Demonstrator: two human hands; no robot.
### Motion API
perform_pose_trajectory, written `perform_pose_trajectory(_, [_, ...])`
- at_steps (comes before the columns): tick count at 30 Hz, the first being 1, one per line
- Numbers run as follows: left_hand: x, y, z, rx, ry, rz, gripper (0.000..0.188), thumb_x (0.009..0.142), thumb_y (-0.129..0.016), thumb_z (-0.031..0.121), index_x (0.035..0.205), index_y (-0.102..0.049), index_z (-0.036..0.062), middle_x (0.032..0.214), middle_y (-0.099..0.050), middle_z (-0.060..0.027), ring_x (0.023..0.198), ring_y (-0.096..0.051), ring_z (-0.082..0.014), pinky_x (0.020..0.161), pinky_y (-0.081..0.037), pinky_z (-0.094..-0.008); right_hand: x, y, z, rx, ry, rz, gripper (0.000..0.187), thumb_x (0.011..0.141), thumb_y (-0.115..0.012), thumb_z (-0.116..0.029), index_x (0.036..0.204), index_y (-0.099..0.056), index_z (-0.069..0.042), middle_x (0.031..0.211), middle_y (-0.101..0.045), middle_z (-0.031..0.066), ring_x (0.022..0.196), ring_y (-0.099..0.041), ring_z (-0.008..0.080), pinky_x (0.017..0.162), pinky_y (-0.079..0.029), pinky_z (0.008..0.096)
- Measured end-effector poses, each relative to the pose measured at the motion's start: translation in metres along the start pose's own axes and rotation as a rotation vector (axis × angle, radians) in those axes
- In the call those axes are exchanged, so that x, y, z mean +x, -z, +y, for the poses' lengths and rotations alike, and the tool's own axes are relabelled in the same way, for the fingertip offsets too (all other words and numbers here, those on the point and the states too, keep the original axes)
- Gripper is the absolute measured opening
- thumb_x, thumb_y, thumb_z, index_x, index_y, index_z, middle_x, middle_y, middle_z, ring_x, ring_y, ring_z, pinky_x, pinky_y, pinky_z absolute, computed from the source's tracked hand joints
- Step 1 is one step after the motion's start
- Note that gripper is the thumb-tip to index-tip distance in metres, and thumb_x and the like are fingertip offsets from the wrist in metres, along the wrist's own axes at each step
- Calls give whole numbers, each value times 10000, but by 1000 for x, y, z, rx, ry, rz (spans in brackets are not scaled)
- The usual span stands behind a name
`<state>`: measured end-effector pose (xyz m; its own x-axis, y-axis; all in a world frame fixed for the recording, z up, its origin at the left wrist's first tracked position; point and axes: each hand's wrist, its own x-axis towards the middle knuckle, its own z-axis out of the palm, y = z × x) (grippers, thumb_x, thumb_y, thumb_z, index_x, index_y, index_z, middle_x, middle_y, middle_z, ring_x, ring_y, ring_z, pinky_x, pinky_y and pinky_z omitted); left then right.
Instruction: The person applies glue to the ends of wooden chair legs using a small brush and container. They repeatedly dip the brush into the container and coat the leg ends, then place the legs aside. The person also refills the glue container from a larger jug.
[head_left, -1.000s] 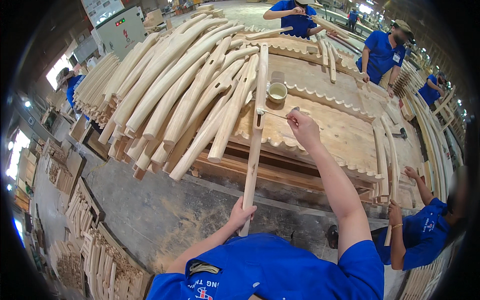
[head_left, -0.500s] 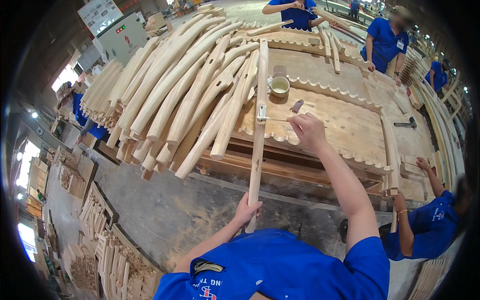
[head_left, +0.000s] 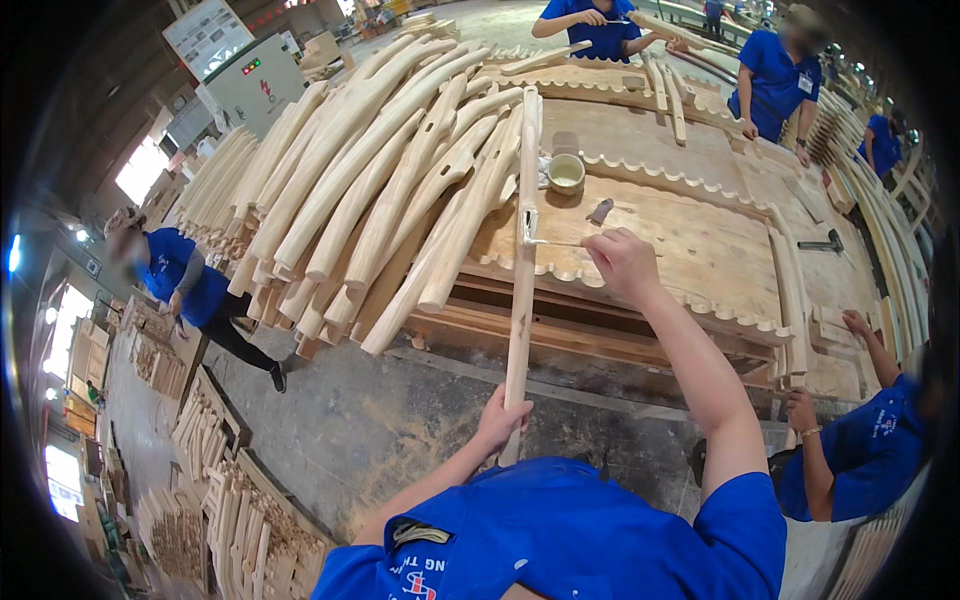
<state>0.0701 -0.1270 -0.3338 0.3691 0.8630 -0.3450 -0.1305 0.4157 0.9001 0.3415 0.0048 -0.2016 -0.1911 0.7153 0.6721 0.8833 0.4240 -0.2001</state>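
Observation:
My left hand [head_left: 500,420] is wrapped round the near end of a long pale wooden post [head_left: 521,312], which reaches away from me over the worktable's edge. A dark slot [head_left: 529,222] is cut into the post's upper face. My right hand [head_left: 622,262] pinches a thin stick [head_left: 562,243] to the right of the post. The stick's whitish tip touches the post just below the slot, where some white paste shows. Beyond my right hand, a cup [head_left: 566,174] with pale contents stands on the table, and a small grey-brown piece [head_left: 600,211] lies nearer.
A big pile of curved wooden pieces [head_left: 370,190] lies left of the post. Scalloped wooden rails [head_left: 660,186] cross the worktable [head_left: 690,235]; a hammer [head_left: 822,243] rests at the right. Co-workers in blue stand across the table, at the right [head_left: 865,450] and at the left [head_left: 185,280].
The stick's tip has shifted slightly down the post, and the slot now shows darker. At the left, a co-worker has stepped further into view. My left hand keeps its hold.

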Motion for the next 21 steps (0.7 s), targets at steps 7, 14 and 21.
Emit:
perform_pose_trajectory(7, [1, -5, 0, 21, -24, -13, 249, 818, -600, 106, 967, -407, 55, 643, -504, -54, 481, -506, -144, 436, -424, -285, 24, -11, 0, 24, -110, 75, 56, 832, -568, -168, 824, -613, -135, 718, -613, 32, 713, -594, 237, 578, -486, 368])
perform_pose_trajectory(14, [0, -4, 4, 34, -13, -9, 256, 817, -579, 86, 997, -402, 46, 637, -507, -70, 460, -510, -157, 427, -429, -287, 14, -6, 0, -32, 40, 14, 49, 829, -571, -170, 822, -613, -145, 734, -620, 18, 713, -604, 228, 579, -489, 363])
perform_pose_trajectory(21, [-2, -5, 4, 68, -19, 16, 224, 823, -596, 113, 946, -417, 58, 605, -501, -42, 467, -500, -126, 435, -420, -271, 21, 20, -4, -63, 32, -79, 74, 825, -560, -175, 815, -624, -139, 719, -621, 30, 716, -609, 232, 585, -492, 376])
